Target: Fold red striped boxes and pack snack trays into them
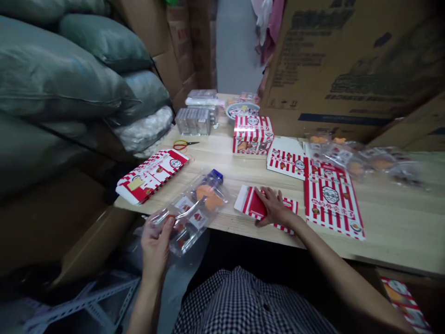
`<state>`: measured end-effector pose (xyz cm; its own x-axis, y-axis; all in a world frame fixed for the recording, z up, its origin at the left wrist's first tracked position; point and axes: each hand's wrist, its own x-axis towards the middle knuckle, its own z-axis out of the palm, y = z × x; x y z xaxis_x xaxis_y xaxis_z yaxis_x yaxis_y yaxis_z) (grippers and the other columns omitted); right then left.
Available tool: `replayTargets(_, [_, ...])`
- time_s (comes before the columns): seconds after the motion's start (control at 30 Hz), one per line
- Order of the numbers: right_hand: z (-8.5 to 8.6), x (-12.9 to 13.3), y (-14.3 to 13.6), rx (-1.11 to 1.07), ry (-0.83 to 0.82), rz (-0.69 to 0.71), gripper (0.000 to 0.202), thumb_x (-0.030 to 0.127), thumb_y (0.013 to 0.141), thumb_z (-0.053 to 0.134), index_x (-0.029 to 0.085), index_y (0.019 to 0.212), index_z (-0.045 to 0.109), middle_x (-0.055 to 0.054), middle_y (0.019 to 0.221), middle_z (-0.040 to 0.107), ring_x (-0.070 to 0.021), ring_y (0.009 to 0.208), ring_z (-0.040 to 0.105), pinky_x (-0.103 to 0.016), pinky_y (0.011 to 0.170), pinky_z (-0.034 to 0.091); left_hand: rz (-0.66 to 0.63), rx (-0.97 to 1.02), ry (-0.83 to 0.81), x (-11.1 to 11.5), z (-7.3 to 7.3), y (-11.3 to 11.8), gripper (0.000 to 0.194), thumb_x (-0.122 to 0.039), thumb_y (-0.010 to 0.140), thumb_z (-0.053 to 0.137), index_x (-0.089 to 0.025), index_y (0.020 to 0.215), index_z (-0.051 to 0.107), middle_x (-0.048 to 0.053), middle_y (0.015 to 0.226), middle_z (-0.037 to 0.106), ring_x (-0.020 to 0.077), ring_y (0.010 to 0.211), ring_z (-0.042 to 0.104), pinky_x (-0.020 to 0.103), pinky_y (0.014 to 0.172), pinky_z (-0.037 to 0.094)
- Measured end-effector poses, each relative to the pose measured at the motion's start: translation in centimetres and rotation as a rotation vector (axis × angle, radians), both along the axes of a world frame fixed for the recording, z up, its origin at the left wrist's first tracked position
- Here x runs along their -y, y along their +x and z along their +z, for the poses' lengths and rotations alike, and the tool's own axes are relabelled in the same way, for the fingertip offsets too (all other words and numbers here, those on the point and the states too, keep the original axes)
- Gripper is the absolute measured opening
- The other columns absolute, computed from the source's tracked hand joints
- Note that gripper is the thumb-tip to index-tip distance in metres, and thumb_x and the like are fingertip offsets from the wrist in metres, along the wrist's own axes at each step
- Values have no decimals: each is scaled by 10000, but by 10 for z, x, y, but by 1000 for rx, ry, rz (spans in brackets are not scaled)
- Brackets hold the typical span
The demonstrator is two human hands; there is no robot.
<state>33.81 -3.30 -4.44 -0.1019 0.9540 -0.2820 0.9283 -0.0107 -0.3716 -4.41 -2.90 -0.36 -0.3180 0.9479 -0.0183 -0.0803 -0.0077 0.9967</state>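
Observation:
At the table's front edge, my left hand [157, 239] pinches the near end of a clear plastic pack [194, 208]. Inside the pack show an orange piece, small printed cards and other small pieces; a blue item [216, 175] lies at its far end. My right hand [273, 206] rests with fingers spread on a folded red-and-white striped carton [252, 203], pressing it against the tabletop. Flat striped cartons [330, 199] lie to the right of that hand. A built striped box [253, 134] stands upright farther back.
A stack of flat cartons [153, 175] lies at the left edge of the table [389, 227], with scissors [184, 144] behind it. Clear cases [193, 121] and a bowl [242, 110] stand at the back. Filled plastic packs [358, 160] lie back right; large sacks [62, 79] are piled left.

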Motion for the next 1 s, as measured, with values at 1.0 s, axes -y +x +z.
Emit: replayTargets(1.0, [-2, 65, -54, -183, 185, 307, 1233, 326, 615, 808, 258, 1610, 83, -183, 1533, 271, -417, 1427, 248, -602, 1177, 190, -519, -206, -279, -30, -17, 39, 403, -370, 762, 750, -176, 1079, 594, -43, 666, 615, 90, 443, 522, 173, 399, 385])
